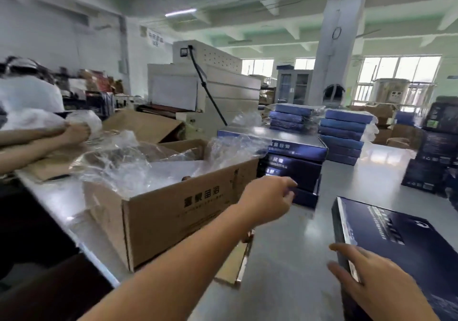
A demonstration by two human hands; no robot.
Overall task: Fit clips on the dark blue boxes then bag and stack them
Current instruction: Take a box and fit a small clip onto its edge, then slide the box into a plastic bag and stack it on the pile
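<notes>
A dark blue box (401,241) lies flat on the grey table at lower right, and my right hand (371,278) grips its near left edge. My left hand (269,200) reaches forward over the table, fingers loosely curled and holding nothing, just in front of a stack of dark blue boxes (295,167). A clear plastic bag (235,144) drapes over the top box of that stack. Farther back stand two stacks of bagged blue boxes (343,134). No clips are visible.
An open cardboard carton (173,211) full of crumpled clear plastic stands left of my left arm. Another person's arms (44,139) work at the far left. Dark boxes (431,154) are piled at the right edge. A white machine (205,85) stands behind.
</notes>
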